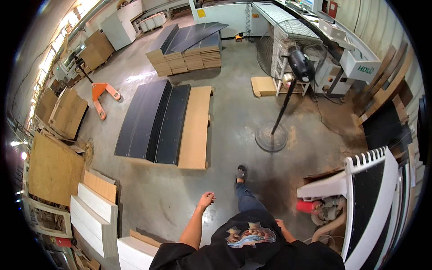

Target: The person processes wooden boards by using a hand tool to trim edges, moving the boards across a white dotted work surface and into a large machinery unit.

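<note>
My left hand (207, 199) hangs over the bare floor in front of me, its fingers loosely curled with nothing showing in them. Nearest to it is a low stack of dark panels (148, 119), lying beside a bare tan board (194, 128). Of my right hand (280, 223) only a little shows at my side; its fingers are hidden. One of my feet is forward on the concrete floor, short of the stack.
Ahead right stands a pedestal fan (300, 64) on a round base. A machine with a white frame (324, 189) is close on my right. White panels (92, 220) stack up at left. An orange pallet jack (100, 92) and more panels (191, 54) are farther off.
</note>
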{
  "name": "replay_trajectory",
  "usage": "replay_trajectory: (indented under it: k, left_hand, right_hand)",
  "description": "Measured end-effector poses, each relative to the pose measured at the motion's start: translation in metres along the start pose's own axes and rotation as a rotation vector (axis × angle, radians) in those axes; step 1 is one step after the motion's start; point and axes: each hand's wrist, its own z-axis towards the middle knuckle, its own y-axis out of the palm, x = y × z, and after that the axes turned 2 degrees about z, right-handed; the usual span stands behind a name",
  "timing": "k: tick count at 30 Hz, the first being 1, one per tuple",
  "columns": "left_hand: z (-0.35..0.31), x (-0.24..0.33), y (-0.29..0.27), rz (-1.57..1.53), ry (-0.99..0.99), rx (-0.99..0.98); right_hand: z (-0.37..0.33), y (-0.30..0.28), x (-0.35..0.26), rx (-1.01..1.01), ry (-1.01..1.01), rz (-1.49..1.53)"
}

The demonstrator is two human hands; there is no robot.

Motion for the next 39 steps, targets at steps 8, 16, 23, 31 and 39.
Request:
replay_trajectory:
  k: [8,16,23,31,39]
  left_hand:
    - [0.126,0.153,-0.077,0.172,0.136,0.055]
    - [0.235,0.157,-0.124,-0.085,-0.276,0.224]
    - [0.344,0.207,-0.159,0.031,-0.301,0.015]
    - [0.618,0.463,-0.233,0.400,-0.014,-0.053]
    - [0.854,0.839,-0.234,0.257,0.289,-0.011]
  right_hand:
    - [0.314,0.025,-0.181,-0.229,-0.148,-0.229]
    - [0.514,0.024,-0.541,0.011,-0.125,-0.014]
    - [0.602,0.052,-0.605,-0.003,-0.130,-0.048]
    - [0.612,0.043,-0.545,0.031,0.392,0.236]
    - [0.768,0.075,-0.651,0.164,0.388,0.319]
